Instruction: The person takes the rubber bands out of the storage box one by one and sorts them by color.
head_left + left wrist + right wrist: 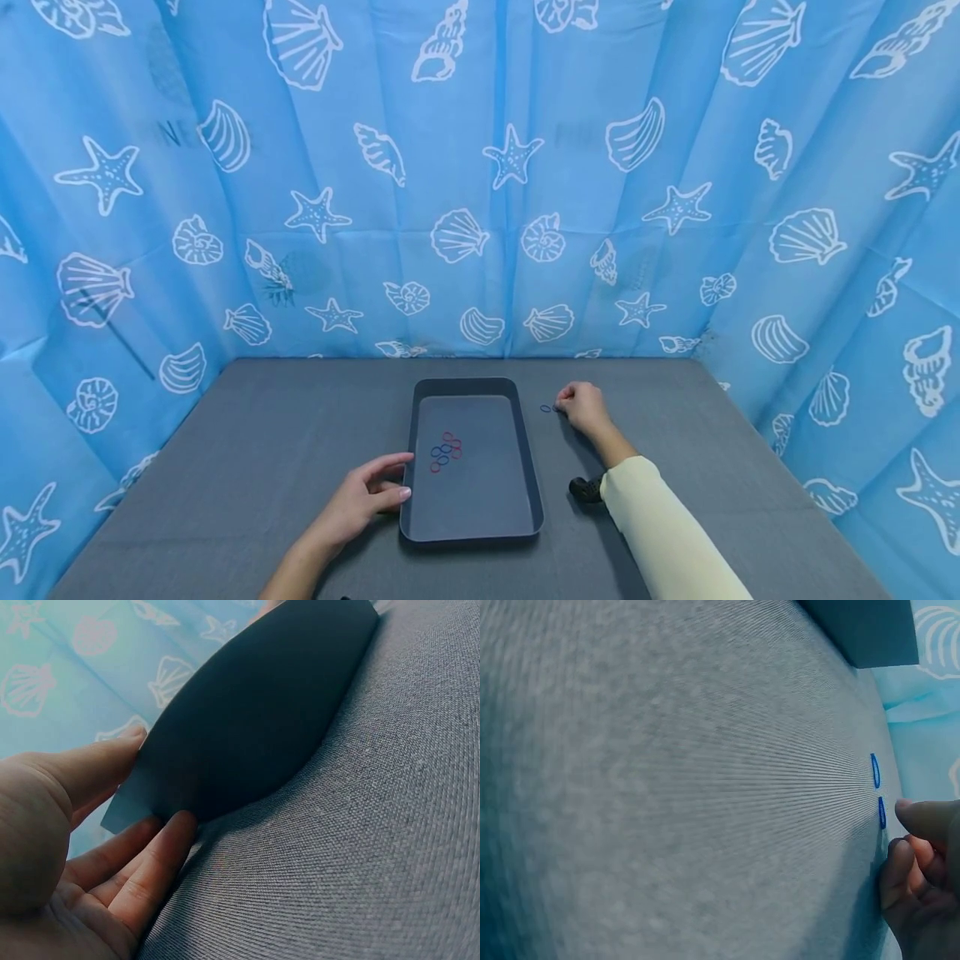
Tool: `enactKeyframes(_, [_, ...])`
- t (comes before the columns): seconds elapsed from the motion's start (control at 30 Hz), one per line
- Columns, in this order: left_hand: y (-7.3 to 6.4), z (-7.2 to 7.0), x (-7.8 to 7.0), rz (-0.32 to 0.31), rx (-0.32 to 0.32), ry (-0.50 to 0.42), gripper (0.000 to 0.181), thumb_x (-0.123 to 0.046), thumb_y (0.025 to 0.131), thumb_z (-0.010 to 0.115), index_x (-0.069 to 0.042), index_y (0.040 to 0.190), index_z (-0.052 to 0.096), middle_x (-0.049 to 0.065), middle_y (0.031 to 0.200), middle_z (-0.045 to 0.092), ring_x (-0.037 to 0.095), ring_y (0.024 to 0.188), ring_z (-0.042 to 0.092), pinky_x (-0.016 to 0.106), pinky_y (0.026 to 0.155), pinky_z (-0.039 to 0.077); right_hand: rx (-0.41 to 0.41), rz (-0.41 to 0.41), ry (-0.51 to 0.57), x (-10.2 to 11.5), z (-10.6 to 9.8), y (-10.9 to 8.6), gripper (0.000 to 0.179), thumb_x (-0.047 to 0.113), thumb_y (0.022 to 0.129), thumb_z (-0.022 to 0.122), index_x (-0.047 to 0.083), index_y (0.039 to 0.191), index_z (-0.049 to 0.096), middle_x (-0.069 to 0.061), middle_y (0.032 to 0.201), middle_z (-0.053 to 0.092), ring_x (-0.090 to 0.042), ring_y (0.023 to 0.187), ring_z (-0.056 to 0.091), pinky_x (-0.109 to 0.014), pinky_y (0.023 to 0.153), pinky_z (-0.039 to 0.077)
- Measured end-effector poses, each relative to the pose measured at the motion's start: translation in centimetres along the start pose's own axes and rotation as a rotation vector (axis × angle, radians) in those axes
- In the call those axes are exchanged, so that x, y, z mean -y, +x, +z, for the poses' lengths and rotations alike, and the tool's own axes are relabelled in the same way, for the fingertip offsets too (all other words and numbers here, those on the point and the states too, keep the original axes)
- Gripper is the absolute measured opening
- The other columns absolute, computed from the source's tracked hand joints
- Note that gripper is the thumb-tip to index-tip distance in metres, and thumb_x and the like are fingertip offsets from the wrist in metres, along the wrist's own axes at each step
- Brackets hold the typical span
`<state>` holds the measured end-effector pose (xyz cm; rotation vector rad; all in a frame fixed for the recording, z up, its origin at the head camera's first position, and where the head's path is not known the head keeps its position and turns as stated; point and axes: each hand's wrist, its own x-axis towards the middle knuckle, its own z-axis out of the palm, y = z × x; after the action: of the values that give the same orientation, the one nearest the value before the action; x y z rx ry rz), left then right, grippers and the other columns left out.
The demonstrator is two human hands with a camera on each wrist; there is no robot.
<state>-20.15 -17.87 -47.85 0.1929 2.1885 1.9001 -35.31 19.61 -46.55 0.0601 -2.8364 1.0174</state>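
Note:
A dark grey rectangular tray (480, 508) stands on the table, with several small red and blue rings (446, 449) lying together toward its left side. My left hand (360, 500) holds the tray's left wall; in the left wrist view the thumb reaches the rim and other fingertips touch low on the wall (247, 712). Right of the tray, two small blue rings, one nearer the tray (875, 771) and one nearer the fingers (882, 813), lie on the cloth. My right hand (587, 408) is beside them, thumb and finger slightly apart, with nothing visible between them.
Grey cloth covers the table (300, 417). A blue curtain (465, 167) with white shells and starfish hangs behind and along the sides. A black device (585, 490) sits at the right wrist, by the pale yellow sleeve (667, 525).

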Motion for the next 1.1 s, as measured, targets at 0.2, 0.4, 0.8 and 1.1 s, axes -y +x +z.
enactKeyframes(0.2, [-0.1,0.0,-0.1,-0.002,-0.001,0.004,0.056,-0.019,0.09,0.071,-0.007,0.14,0.05,0.024,0.135,0.05,0.026,0.102,0.063,0.04,0.082,0.055,-0.007,0.007,0.081,0.6,-0.4,-0.1,0.005,0.005,0.09,0.068,0.0,0.089,0.067,-0.008,0.082,0.065,-0.018,0.068,0.056,-0.031,0.057,0.047])
enactKeyframes(0.4, [-0.2,0.0,0.0,-0.006,-0.001,0.004,0.056,-0.019,0.09,0.071,-0.006,0.141,0.049,0.024,0.135,0.05,0.026,0.101,0.063,0.041,0.082,0.055,-0.005,-0.001,0.194,1.7,-0.9,-0.2,0.009,0.006,0.091,0.066,-0.001,0.097,0.066,-0.01,0.083,0.063,-0.018,0.065,0.055,-0.03,0.054,0.049])
enactKeyframes(0.8, [-0.1,0.0,0.3,-0.021,-0.014,0.006,0.057,-0.018,0.089,0.071,-0.008,0.141,0.049,0.024,0.136,0.049,0.026,0.1,0.063,0.041,0.082,0.055,0.046,-0.017,0.295,5.5,-0.9,0.1,0.016,0.011,0.092,0.067,0.001,0.104,0.065,-0.009,0.086,0.063,-0.021,0.074,0.059,-0.03,0.054,0.05])
enactKeyframes(1.1, [0.0,0.0,0.1,-0.012,-0.01,0.008,0.056,-0.018,0.089,0.071,-0.008,0.141,0.05,0.024,0.135,0.05,0.026,0.1,0.063,0.041,0.081,0.055,0.08,-0.044,0.363,8.3,0.0,-0.2,0.015,0.01,0.09,0.07,0.002,0.101,0.066,-0.005,0.081,0.062,-0.022,0.069,0.056,-0.027,0.05,0.044])
